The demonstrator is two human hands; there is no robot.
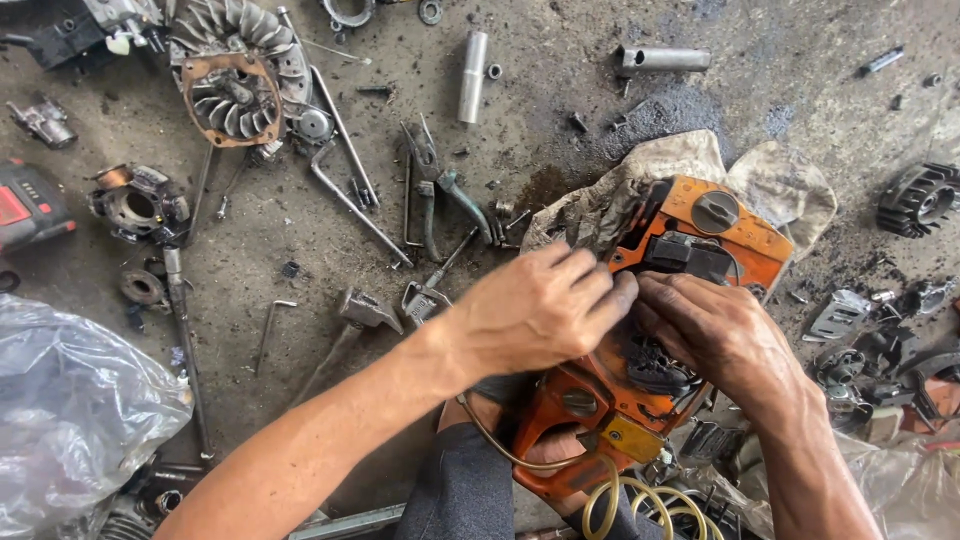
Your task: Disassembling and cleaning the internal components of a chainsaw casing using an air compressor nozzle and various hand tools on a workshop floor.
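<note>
Both hands are pressing on the orange housing (640, 330), left hand (535, 310) and right hand (720, 335) meeting fingertip to fingertip, fingers curled over it.

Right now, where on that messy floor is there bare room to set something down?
Bare concrete lies between the metal tube and short pipe, and between the clear plastic bag and left hand. Crowded around the flywheel, pliers, orange housing.

View: I have only the head camera.
Position: above the floor (620, 110), over my forearms.
Facing: steeply down and forward.
Nearness: close; my left hand (535, 310) and right hand (725, 335) sit mid-frame on the orange housing (690, 240).
Overlap: none; single view.
</note>
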